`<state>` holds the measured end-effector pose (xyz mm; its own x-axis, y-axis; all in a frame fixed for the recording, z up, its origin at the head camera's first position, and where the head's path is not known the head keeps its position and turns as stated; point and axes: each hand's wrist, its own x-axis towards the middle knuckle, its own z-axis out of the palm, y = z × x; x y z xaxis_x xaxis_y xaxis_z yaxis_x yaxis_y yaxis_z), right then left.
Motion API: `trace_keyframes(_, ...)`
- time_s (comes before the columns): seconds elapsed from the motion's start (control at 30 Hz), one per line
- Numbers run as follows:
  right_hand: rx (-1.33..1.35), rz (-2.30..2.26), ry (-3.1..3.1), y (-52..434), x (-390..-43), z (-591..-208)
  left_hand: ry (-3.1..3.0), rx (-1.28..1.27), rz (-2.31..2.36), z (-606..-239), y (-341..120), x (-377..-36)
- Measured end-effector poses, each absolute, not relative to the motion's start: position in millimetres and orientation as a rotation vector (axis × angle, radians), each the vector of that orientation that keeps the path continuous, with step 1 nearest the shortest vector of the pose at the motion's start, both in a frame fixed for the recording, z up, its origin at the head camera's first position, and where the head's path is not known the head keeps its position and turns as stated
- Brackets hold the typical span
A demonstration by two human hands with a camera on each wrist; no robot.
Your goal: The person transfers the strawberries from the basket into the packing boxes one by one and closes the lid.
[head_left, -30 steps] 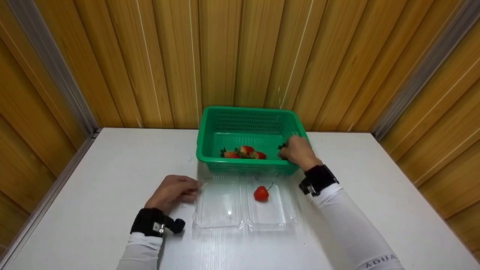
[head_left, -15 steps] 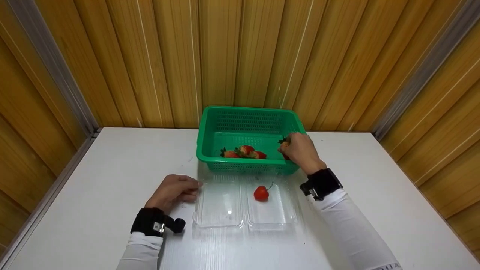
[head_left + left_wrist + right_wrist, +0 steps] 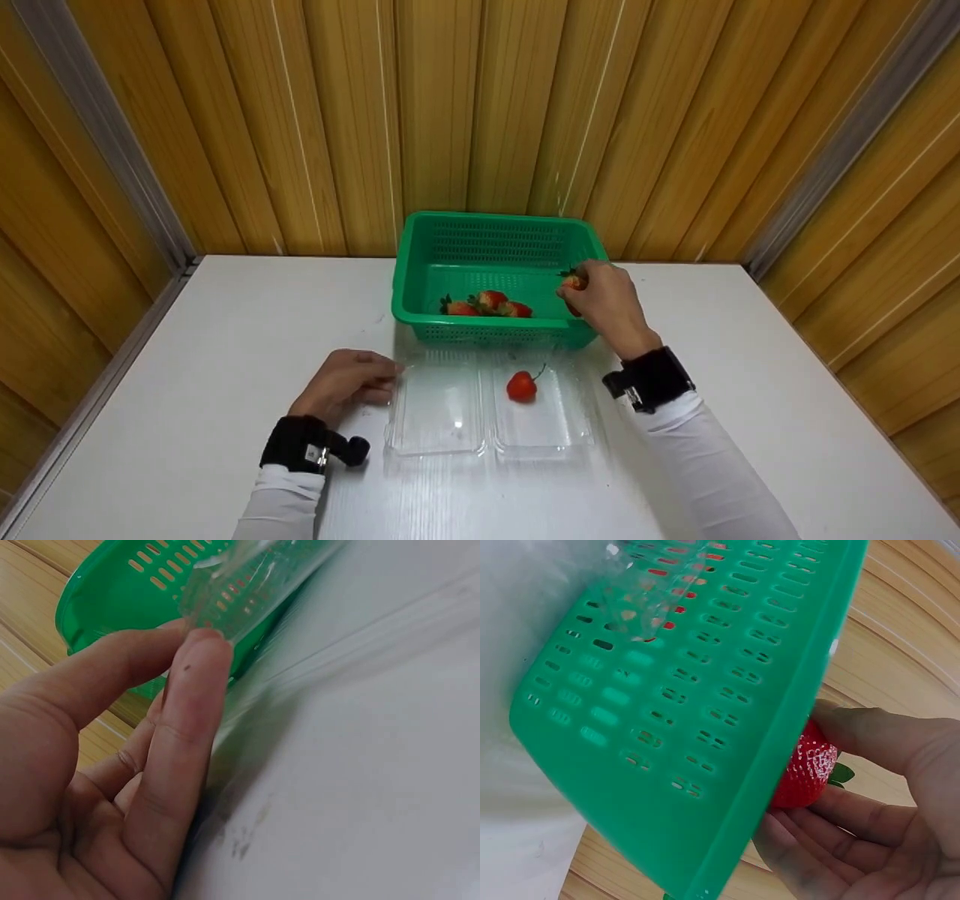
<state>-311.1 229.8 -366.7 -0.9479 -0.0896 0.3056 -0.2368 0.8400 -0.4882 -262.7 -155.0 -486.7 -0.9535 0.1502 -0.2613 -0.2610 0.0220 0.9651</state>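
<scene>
My right hand (image 3: 600,296) pinches a red strawberry (image 3: 574,283) (image 3: 806,769) just above the right rim of the green basket (image 3: 450,225) (image 3: 705,727). Several more strawberries (image 3: 487,304) lie on the basket floor. In front of the basket an open clear plastic clamshell box (image 3: 439,420) lies flat, with one strawberry (image 3: 521,385) in its right half. My left hand (image 3: 349,379) rests on the table, its fingertips (image 3: 199,652) touching the left edge of the clear box.
The white table (image 3: 187,360) meets wooden wall panels (image 3: 337,112) at the back and on both sides. Black wrist bands sit on both white sleeves.
My right hand has risen out of the basket with a strawberry, from the floor near the right wall up to the rim. The left hand stays put.
</scene>
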Motion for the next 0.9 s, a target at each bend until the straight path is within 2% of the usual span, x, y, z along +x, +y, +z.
trace_keyframes(0.9,0.213,0.936,-2.545,231.6,-266.2,-374.0,2.024,-0.167,1.986,-485.7,-154.2,-262.8)
